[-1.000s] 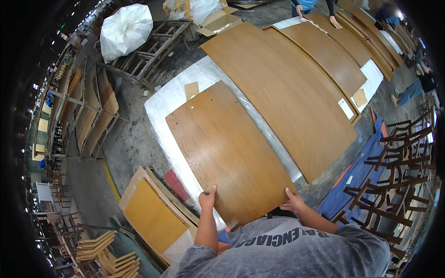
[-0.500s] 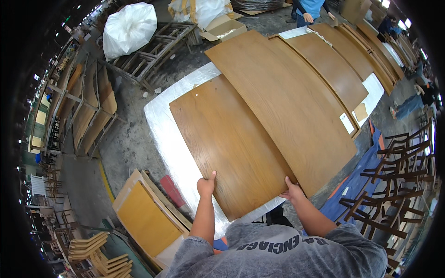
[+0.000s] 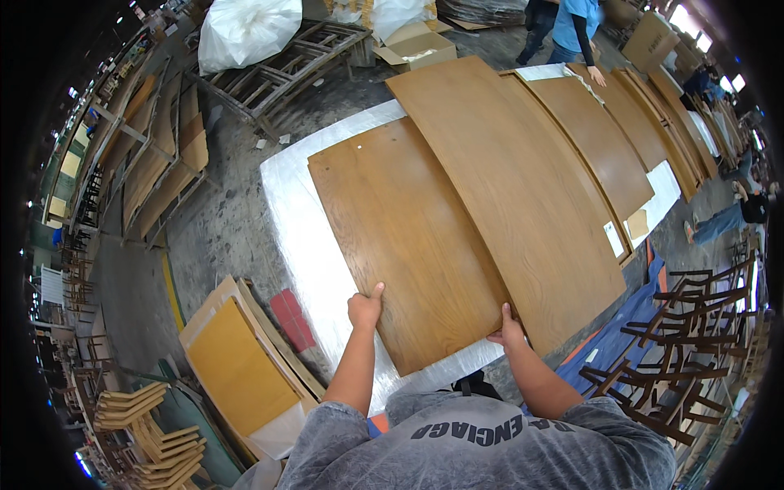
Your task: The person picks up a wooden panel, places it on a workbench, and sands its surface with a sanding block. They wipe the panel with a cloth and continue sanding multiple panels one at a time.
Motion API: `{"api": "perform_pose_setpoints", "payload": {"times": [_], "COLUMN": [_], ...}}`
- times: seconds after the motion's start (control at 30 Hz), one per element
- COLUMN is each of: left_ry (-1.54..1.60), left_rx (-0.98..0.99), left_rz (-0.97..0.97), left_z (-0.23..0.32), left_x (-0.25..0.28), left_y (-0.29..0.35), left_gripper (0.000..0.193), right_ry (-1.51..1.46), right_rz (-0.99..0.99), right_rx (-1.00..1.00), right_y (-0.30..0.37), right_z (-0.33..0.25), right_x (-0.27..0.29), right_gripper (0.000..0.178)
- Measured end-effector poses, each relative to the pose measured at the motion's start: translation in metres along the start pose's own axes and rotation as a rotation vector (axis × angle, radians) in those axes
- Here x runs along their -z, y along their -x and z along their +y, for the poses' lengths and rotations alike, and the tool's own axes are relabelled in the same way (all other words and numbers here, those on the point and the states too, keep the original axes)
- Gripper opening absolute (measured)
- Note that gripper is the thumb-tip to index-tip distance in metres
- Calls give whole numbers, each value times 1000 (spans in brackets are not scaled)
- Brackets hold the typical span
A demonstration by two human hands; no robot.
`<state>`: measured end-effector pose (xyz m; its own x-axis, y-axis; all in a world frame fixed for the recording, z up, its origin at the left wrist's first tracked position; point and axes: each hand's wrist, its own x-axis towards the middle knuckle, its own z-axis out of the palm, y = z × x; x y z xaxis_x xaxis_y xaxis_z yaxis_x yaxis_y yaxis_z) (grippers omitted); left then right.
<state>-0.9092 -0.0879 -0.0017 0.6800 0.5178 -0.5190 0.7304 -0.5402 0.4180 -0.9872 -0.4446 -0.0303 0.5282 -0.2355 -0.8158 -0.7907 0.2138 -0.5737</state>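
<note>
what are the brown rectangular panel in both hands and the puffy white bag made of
Brown rectangular panel: seemingly wood or veneer, satin-finished, judging by grain and soft sheen. Puffy white bag: probably thin plastic, slightly glossy, judging by creases and highlights.

Bright, diffuse light at centre; left rim dim, dotted with small lamps. Glare at bright panes, upper right. White wrapped base nearly washes out along its left edge. Smaller wooden panel carries soft sheen, narrow shadow beside larger panel. Grain crisp. Fisheye bends edges outward; corners black, far background indistinct.
</note>
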Motion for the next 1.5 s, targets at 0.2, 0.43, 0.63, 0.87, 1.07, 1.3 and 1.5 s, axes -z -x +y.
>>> {"api": "perform_pose_setpoints", "payload": {"times": [0.2, 0.43, 0.63, 0.87, 1.07, 1.3, 1.5], "left_ry": [30, 113, 183, 169, 166, 96, -358], "left_rx": [42, -1, -39, -104, -188, -359, -203], "left_rz": [-19, -15, -90, -94, -153, 40, 108], "left_z": [-7, -9, -36, -76, -86, -136, -149], "left_x": [0, 1, 12, -30, -15, -17, -19], "left_y": [1, 3, 23, 94, 94, 139, 180], "left_gripper": [87, 93, 90, 84, 74, 51, 70], "right_ry": [176, 339, 701, 612, 582, 389, 289], "right_rz": [-28, -43, -149, 1, 39, -68, -45], "right_rx": [-74, -162, -48, -124, -264, -17, 6], "right_y": [2, 6, 25, 68, 87, 72, 73], "right_z": [-3, -3, 25, 84, 120, 114, 131], "right_x": [3, 16, 43, 95, 121, 128, 203], "right_gripper": [109, 108, 74, 45, 42, 45, 47]}}
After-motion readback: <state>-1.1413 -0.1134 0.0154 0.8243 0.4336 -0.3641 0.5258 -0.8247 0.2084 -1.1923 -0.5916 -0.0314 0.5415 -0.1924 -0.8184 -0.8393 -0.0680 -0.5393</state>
